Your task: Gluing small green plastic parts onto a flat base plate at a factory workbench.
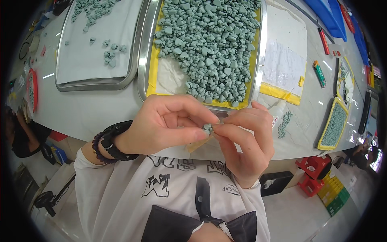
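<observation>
My left hand (165, 123) and my right hand (246, 141) meet in front of my chest, at the near edge of the white table (88, 109). Between their fingertips sits a small grey-green heart-shaped piece (207, 128). The left fingers pinch it, and a thin tan stick (198, 143) lies under the left thumb. The right thumb and forefinger press against the piece from the right. Just beyond my hands stands a metal tray (143, 60) lined with yellow-edged white paper and heaped with many of the same grey-green pieces (209, 44).
A second metal tray (96, 82) at the left holds white paper and scattered pieces. To the right lie a white sheet with yellow tape (284, 68), a short row of pieces (285, 123), a yellow-rimmed tray (334, 125) and blue bins (328, 16). Red stools (312, 171) stand on the floor.
</observation>
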The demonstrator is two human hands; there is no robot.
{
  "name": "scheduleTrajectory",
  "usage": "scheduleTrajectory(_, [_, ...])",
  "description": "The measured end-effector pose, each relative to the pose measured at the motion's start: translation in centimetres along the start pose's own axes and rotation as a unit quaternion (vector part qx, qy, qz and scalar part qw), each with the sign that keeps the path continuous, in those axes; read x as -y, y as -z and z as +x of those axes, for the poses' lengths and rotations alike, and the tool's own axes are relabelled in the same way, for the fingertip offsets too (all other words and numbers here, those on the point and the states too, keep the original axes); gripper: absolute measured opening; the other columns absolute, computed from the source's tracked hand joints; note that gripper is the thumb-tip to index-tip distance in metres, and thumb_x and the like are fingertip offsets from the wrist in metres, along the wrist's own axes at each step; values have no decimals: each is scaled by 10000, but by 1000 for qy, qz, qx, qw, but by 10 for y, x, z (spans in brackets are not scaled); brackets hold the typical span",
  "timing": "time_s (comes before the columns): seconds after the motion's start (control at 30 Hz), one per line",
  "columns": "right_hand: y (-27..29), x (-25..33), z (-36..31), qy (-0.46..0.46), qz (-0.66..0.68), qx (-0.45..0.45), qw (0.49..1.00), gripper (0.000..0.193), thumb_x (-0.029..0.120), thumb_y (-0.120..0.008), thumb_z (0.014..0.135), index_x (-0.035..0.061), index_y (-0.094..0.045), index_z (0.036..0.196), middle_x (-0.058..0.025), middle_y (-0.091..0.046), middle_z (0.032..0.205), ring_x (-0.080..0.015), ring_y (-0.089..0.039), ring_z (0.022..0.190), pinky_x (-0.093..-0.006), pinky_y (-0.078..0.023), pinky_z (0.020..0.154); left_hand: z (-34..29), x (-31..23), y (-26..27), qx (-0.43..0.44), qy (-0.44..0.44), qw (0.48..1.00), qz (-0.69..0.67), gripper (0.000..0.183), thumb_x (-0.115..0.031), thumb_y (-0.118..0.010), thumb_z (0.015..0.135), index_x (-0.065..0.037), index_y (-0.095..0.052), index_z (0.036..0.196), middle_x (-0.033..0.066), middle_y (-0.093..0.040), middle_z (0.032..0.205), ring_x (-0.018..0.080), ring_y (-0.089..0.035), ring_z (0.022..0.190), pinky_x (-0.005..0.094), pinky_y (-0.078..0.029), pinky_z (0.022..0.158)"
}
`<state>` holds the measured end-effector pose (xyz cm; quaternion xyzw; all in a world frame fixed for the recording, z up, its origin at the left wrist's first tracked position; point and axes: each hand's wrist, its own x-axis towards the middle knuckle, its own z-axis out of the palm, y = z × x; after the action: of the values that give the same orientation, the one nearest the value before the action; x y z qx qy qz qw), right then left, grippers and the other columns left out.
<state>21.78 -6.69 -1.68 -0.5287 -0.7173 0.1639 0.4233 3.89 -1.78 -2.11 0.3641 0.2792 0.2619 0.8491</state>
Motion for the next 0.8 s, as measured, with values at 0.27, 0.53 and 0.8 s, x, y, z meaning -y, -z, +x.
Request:
scheduleTrajectory(0.27, [1, 5, 3, -26, -4, 10, 1000, 221, -9, -690, 569, 82, -603, 750, -19, -565, 751, -177, -548, 705, -418, -388, 810, 1, 1, 0, -4, -17, 1000, 22, 280, 90, -550, 747, 50, -547, 1023, 100, -560, 1008, 146, -544, 949, 262, -444, 831])
scheduleTrajectory(0.53, [-1, 5, 1, -30, -10, 5, 999, 206, -1, -694, 577, 84, -612, 745, -14, -568, 742, -165, -553, 673, -412, -389, 802, 2, 5, 2, -2, -79, 992, 101, 265, 97, -548, 748, 35, -583, 1003, 93, -550, 996, 138, -541, 922, 246, -441, 796])
scheduleTrajectory(0.8, [-2, 5, 2, -23, -3, 4, 1000, 216, -17, -696, 562, 79, -623, 741, -15, -574, 723, -158, -551, 657, -396, -389, 782, 1, 4, 2, -14, -85, 991, 106, 244, 94, -545, 754, 33, -593, 985, 100, -562, 982, 135, -544, 913, 237, -440, 787])
